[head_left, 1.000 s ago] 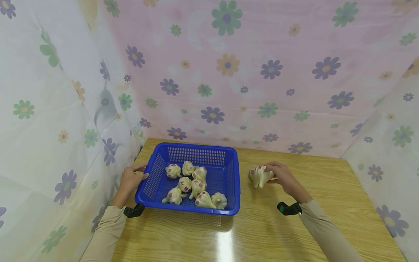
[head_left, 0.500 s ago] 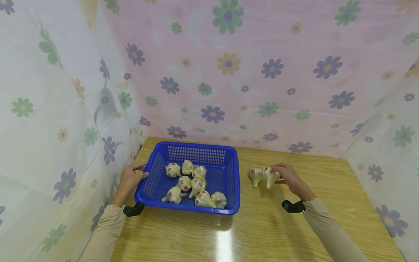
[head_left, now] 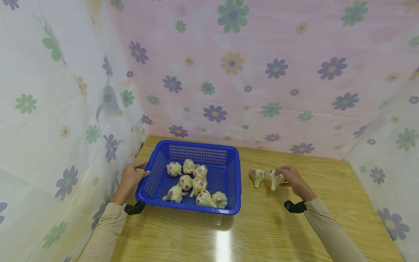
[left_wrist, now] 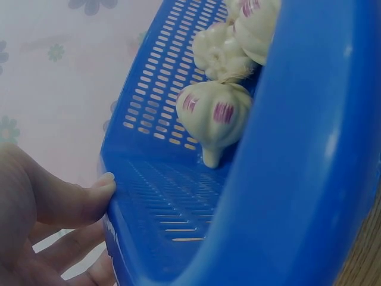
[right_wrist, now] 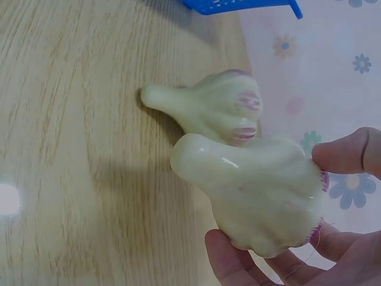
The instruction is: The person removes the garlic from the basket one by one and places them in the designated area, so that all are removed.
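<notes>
A blue plastic basket [head_left: 238,182] with slotted walls stands on the left half of the table and has several garlic bulbs [head_left: 198,186] in it. My left hand [head_left: 131,179] grips the basket's left rim, the thumb on top and the fingers beneath it, as the left wrist view shows. To the right of the basket, my right hand [head_left: 292,180] holds a garlic bulb [right_wrist: 262,193] between thumb and fingers, its stalk pointing away from the palm. Just left of it, another garlic bulb [head_left: 257,176] lies on the table, stalk toward the front.
The wooden table [head_left: 314,214] meets a flowered pink cloth [head_left: 248,83] at the back. Similar white cloth [head_left: 65,145] hangs close along the left side, near my left arm, and more hangs at the right.
My right hand has moved to the right with one garlic bulb, opening a small gap from the bulb left on the table. The left hand still holds the basket's rim.
</notes>
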Motion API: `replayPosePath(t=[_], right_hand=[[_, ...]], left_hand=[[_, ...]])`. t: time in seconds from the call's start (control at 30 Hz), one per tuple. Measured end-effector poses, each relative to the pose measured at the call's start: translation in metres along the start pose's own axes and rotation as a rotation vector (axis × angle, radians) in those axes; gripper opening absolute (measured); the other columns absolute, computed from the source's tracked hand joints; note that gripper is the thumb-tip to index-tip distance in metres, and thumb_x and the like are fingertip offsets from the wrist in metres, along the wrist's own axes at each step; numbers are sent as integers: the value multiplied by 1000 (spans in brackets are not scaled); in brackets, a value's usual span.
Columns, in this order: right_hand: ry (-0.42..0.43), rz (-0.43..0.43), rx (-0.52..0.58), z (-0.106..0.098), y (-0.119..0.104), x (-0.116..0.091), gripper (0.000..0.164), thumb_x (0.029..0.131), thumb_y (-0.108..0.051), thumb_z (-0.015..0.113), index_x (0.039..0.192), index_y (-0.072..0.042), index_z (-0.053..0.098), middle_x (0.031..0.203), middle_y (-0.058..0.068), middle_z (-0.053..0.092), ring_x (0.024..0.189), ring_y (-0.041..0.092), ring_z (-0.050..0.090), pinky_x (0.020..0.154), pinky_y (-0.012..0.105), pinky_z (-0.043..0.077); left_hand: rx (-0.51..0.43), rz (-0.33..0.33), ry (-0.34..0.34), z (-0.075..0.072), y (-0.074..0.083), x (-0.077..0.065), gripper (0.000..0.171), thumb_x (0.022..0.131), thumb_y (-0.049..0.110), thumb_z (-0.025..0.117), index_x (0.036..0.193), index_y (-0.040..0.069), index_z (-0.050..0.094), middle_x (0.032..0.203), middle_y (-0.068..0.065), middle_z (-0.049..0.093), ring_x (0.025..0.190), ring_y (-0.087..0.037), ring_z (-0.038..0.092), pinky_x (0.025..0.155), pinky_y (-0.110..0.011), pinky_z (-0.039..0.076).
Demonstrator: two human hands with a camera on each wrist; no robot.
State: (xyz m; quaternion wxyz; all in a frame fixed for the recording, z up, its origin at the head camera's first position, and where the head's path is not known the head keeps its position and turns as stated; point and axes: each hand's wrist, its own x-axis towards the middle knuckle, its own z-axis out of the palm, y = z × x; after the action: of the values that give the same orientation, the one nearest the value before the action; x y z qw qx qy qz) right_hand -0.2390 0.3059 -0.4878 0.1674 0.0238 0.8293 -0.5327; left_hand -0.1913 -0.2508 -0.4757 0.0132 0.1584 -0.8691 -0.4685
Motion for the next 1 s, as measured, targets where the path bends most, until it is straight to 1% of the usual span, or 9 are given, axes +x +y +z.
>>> replayPosePath(t=[0.13,0.33,0.43,0.5,0.6,0.67,0.8,0.9,1.0], right_hand=[[5,8,-4,0,8,1,57,97,-26,48,136,12,33,140,32,30,114,41,45,90,53,44],[31,12,-8,3,19,6,52,95,-26,51,130,11,40,133,29,38,99,32,54,88,52,46],[33,12,-6,5,24,8,49,96,-26,50,128,10,41,131,28,39,94,28,54,87,51,46],[42,15,-6,7,26,9,48,96,-27,50,126,10,42,131,27,39,94,26,53,86,50,46],[47,7,-3,8,28,10,48,97,-29,49,125,9,42,131,28,38,97,29,52,85,50,46],[52,5,6,9,29,11,48,97,-30,49,124,9,43,133,27,37,103,32,50,86,51,46],[55,-6,15,11,29,13,48,99,-31,46,124,9,43,135,28,34,113,38,44,89,52,44],[63,-13,12,12,27,14,47,99,-29,45,125,9,42,135,28,34,113,39,44,90,53,44],[67,-16,18,13,27,14,47,99,-26,46,129,9,39,134,29,35,110,38,46,89,53,44]], left_hand=[[7,6,-4,-1,0,0,44,85,2,62,129,1,57,116,-26,59,77,-24,58,59,-26,46],[-19,14,12,0,0,-2,43,83,1,60,126,0,59,110,-23,61,74,-21,59,57,-26,47],[-29,7,22,-1,1,-3,43,82,1,61,125,1,61,107,-21,62,70,-19,59,55,-27,47],[-26,11,15,-1,3,-4,43,83,2,60,126,0,59,109,-23,62,70,-19,59,56,-26,47],[-37,-3,25,1,3,-5,42,83,2,62,125,0,60,108,-22,63,69,-18,60,56,-26,48],[-34,-2,17,1,3,-5,42,84,3,62,126,0,59,110,-23,62,71,-19,60,58,-25,48],[-37,-10,10,0,3,-4,42,85,3,63,127,1,59,112,-23,61,76,-22,61,60,-25,48],[-43,-9,-5,0,3,-4,43,86,4,63,128,0,58,114,-25,60,80,-24,61,63,-26,50],[-49,-9,-7,0,2,-3,43,85,3,62,128,0,57,114,-25,60,79,-24,62,62,-26,50]])
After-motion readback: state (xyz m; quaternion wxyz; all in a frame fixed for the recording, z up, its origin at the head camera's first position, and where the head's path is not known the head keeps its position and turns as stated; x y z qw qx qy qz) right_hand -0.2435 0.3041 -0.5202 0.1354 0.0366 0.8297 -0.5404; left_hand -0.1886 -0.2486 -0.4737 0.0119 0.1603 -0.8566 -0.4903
